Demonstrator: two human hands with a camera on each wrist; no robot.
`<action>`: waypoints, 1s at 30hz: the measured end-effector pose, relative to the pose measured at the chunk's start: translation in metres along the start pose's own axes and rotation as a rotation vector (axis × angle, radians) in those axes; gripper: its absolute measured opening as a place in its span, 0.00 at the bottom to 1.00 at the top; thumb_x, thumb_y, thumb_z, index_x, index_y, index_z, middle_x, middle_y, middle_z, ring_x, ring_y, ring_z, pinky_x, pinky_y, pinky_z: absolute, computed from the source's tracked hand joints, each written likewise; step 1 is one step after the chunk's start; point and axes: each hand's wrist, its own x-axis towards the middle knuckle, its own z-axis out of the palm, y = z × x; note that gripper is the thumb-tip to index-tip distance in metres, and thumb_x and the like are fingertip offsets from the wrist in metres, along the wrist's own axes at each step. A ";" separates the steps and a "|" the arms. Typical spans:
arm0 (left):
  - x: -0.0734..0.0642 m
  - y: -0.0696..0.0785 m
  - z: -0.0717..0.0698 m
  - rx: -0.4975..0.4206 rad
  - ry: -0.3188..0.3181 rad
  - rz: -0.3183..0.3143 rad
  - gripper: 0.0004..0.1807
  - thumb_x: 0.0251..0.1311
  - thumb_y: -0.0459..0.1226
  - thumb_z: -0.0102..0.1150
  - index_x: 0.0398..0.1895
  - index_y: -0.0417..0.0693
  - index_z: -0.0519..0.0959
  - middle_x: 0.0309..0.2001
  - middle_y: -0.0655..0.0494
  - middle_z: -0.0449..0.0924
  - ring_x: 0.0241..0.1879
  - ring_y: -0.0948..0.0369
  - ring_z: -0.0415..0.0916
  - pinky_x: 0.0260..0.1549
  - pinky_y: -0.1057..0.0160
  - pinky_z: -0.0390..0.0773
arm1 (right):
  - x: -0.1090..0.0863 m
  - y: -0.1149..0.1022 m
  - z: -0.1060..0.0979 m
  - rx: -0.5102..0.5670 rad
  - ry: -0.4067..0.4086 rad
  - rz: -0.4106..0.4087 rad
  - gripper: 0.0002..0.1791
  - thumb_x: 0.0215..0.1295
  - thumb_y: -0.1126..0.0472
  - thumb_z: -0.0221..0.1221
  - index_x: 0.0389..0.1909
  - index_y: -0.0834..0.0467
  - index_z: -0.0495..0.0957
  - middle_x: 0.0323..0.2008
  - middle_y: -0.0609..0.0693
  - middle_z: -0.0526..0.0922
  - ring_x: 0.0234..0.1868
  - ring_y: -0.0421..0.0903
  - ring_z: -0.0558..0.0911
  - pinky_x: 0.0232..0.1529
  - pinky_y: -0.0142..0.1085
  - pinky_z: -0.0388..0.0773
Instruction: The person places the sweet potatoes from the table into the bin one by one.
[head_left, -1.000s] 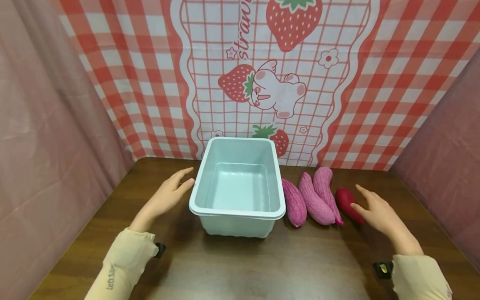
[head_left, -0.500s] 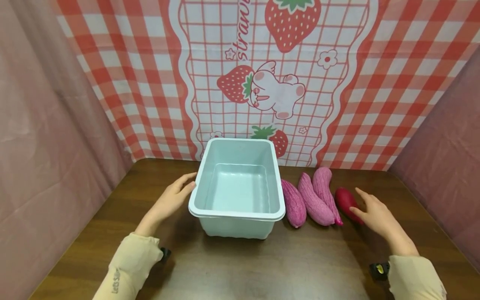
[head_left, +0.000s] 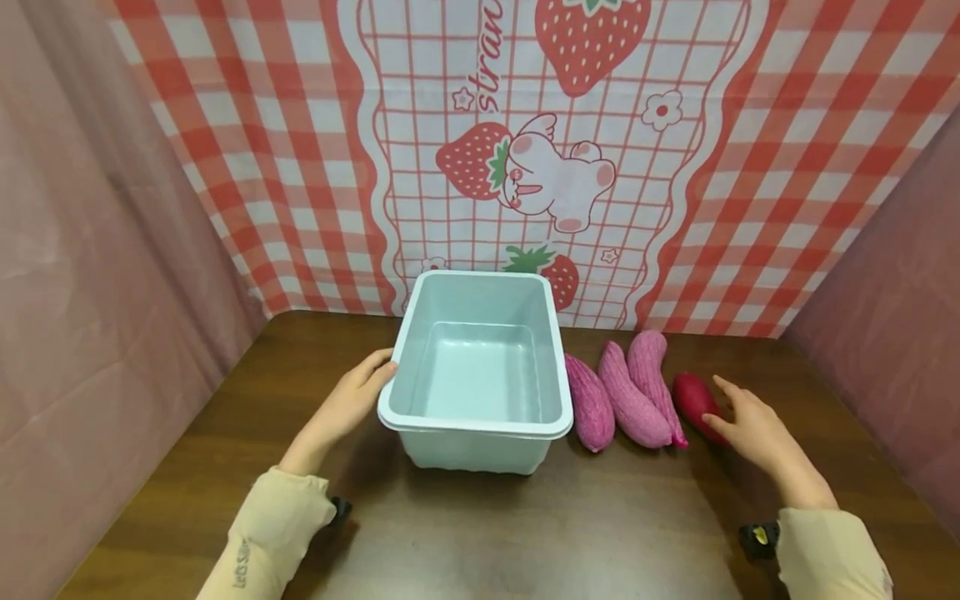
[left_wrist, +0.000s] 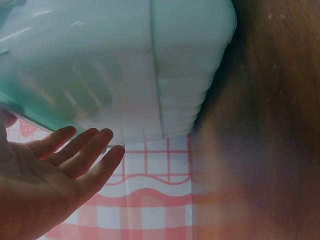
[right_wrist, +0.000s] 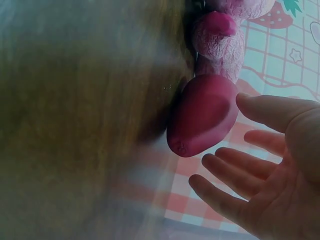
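Note:
A pale blue-green plastic bin stands upright on the wooden table, and nothing lies in it. At its left rim is my left hand, thumb tip right at the edge. In the left wrist view its fingers extend loosely alongside the bin's wall. Over on the right, a smooth, dark red oblong vegetable lies on the table. My right hand hovers at its right side, fingers spread and relaxed. The right wrist view shows the thumb tip right at the red vegetable, the other fingers apart from it.
Several pink, ridged, long vegetables lie between the bin and the red one. The leftmost pink vegetable is close against the bin's right side. Behind the wooden table hangs a red-and-white checked strawberry cloth; pink curtains flank it.
My left hand has moved right, from beside the bin up to its rim. My right hand has shifted only slightly beside the red vegetable. The bin and vegetables stay in place.

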 end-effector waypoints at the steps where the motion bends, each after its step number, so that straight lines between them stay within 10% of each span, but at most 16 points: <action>1: 0.000 0.000 0.000 -0.008 0.000 0.007 0.26 0.67 0.51 0.39 0.62 0.45 0.65 0.58 0.44 0.69 0.57 0.51 0.65 0.57 0.47 0.62 | 0.001 0.000 -0.001 -0.001 0.000 -0.001 0.37 0.59 0.56 0.57 0.60 0.77 0.55 0.52 0.78 0.65 0.49 0.70 0.70 0.48 0.61 0.64; 30: -0.001 -0.002 0.004 -0.094 -0.022 0.025 0.27 0.68 0.50 0.34 0.62 0.42 0.63 0.58 0.43 0.69 0.57 0.51 0.65 0.58 0.48 0.61 | 0.006 -0.007 0.000 -0.033 -0.043 -0.008 0.34 0.57 0.60 0.59 0.58 0.76 0.58 0.49 0.78 0.68 0.46 0.70 0.73 0.45 0.60 0.67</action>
